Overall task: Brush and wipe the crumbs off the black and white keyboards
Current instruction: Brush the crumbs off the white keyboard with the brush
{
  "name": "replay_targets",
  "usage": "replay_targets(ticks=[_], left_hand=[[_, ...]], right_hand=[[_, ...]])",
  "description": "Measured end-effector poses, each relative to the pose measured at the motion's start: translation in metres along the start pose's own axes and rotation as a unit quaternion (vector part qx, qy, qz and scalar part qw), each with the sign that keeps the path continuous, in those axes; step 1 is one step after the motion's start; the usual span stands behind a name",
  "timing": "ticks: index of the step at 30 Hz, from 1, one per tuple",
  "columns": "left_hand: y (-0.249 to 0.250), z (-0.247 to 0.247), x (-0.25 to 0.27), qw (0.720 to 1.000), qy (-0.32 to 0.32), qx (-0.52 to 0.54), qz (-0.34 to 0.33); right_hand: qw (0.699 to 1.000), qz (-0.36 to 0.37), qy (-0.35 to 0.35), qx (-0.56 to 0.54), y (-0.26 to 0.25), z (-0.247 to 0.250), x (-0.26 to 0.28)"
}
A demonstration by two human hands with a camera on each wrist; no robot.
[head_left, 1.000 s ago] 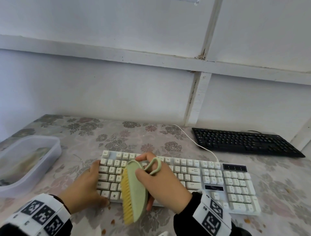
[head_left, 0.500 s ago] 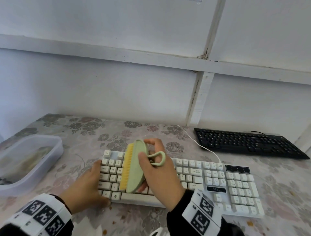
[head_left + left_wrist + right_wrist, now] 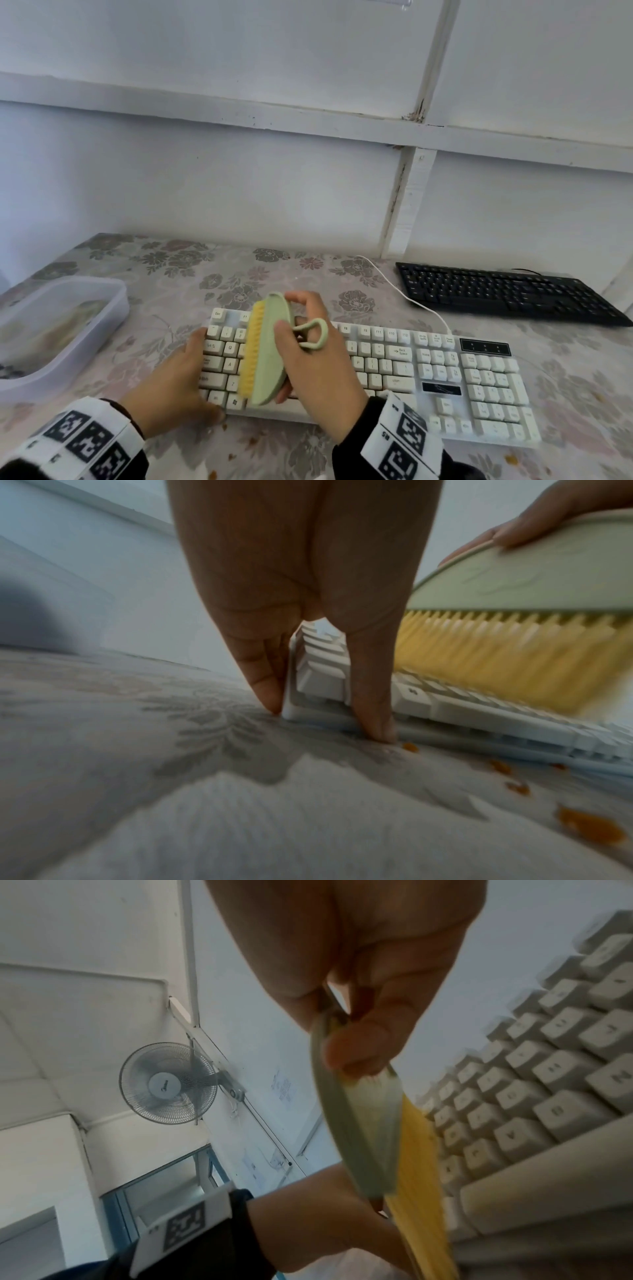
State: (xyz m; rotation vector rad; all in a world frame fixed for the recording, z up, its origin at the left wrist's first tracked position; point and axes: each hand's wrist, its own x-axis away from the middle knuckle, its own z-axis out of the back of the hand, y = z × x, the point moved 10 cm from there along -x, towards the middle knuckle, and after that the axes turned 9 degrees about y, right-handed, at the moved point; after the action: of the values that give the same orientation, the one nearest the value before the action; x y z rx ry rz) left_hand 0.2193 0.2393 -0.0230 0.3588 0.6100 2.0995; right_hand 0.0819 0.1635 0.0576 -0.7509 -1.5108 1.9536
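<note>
The white keyboard (image 3: pixel 428 370) lies across the flowered table in front of me. My right hand (image 3: pixel 318 370) grips a pale green brush (image 3: pixel 270 353) with yellow bristles, held on edge over the keyboard's left keys, bristles facing left. In the right wrist view the brush (image 3: pixel 359 1137) hangs beside the white keyboard (image 3: pixel 548 1083). My left hand (image 3: pixel 174 380) holds the keyboard's left front corner, fingers on its left end and thumb on the front edge. In the left wrist view the left hand (image 3: pixel 325 669) pinches that corner, with the bristles (image 3: pixel 496 656) just above the keys. The black keyboard (image 3: pixel 507 291) lies at the back right. Orange crumbs (image 3: pixel 589 826) dot the table by the front edge.
A translucent plastic container (image 3: pixel 58 329) stands at the left of the table (image 3: pixel 205 274). The white keyboard's cable (image 3: pixel 404 294) runs back toward the wall. A white wall with a ledge rises directly behind the table.
My right hand has carried the brush from the keyboard's front edge up and back over the left keys. The left hand has stayed on the corner.
</note>
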Motion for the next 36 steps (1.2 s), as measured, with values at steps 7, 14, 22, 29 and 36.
replay_targets(ticks=[7,14,22,29,36], left_hand=[[-0.002,0.000,0.000,1.000,0.002,-0.001,0.004],[0.004,0.002,0.003,1.000,0.003,-0.006,0.000],[0.002,0.001,0.004,1.000,-0.002,-0.022,0.013],[-0.001,0.000,0.002,1.000,-0.007,-0.012,0.014],[0.001,0.000,0.000,1.000,0.001,-0.008,-0.001]], right_hand=[[0.998,0.007,-0.030,0.048,0.010,-0.013,0.006],[1.000,-0.011,0.016,-0.024,0.014,-0.004,0.009],[0.992,0.011,0.057,-0.113,0.002,0.007,-0.001],[0.999,-0.028,-0.020,-0.036,0.022,-0.015,0.002],[0.998,-0.034,-0.040,-0.031,0.008,-0.005,-0.005]])
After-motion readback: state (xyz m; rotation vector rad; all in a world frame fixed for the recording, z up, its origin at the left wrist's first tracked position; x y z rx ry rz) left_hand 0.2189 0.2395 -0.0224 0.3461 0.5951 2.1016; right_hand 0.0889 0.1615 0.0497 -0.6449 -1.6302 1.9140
